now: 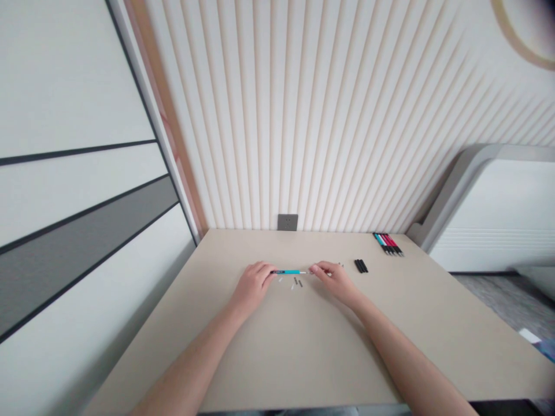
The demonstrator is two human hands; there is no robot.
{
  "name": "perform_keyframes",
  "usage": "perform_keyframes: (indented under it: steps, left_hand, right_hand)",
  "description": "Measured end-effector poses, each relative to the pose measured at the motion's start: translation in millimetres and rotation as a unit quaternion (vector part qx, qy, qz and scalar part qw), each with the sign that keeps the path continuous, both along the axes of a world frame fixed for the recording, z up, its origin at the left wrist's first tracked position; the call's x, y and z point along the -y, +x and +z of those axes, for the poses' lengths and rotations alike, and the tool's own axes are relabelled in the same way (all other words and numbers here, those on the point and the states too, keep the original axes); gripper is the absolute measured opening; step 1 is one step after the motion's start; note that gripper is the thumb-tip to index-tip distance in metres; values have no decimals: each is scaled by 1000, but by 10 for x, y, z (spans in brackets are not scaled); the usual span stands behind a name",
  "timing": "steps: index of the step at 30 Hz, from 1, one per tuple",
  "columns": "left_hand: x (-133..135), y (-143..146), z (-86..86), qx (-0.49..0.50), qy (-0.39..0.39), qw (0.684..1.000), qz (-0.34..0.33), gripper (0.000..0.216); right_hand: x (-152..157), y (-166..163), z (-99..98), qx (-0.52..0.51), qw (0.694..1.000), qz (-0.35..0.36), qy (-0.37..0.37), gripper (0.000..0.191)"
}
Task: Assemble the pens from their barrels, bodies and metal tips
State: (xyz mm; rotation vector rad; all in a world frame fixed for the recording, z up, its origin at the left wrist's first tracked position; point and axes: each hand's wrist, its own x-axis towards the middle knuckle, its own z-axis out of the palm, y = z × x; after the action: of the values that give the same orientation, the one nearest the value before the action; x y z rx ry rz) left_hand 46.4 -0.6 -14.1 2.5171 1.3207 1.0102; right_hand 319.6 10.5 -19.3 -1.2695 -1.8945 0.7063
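A slim pen with a turquoise barrel point(288, 271) lies level just above the beige tabletop point(299, 358), its dark end gripped in my left hand point(255, 282). My right hand point(333, 281) is curled a short way past the pen's pale tip; whether its fingertips hold a tiny part, I cannot tell. Small dark and white pen parts point(295, 283) lie on the table just below the pen. A few more small bits point(340, 265) sit beyond my right hand.
Several assembled pens with coloured barrels point(387, 244) lie side by side near the far right edge, with black pen barrels point(361, 266) to their left. A grey wall socket point(288, 222) is at the far edge. Ribbed wall panels stand behind; the floor lies beyond the right edge.
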Motion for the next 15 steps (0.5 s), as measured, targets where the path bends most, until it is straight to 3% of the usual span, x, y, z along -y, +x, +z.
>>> perform_keyframes:
  steps: [6, 11, 15]
  left_hand:
    - [-20, -23, -24, -1, -8, 1000, 14, 11]
    - [0, -1, -7, -10, -14, 1000, 8, 11]
    - [7, 7, 4, -15, -17, 1000, 6, 11]
  right_hand:
    - [-185, 399, -24, 128, 974, -143, 120, 33]
    - [-255, 803, -54, 255, 932, -245, 75, 25]
    - [-230, 876, -21, 306, 910, -277, 39, 27]
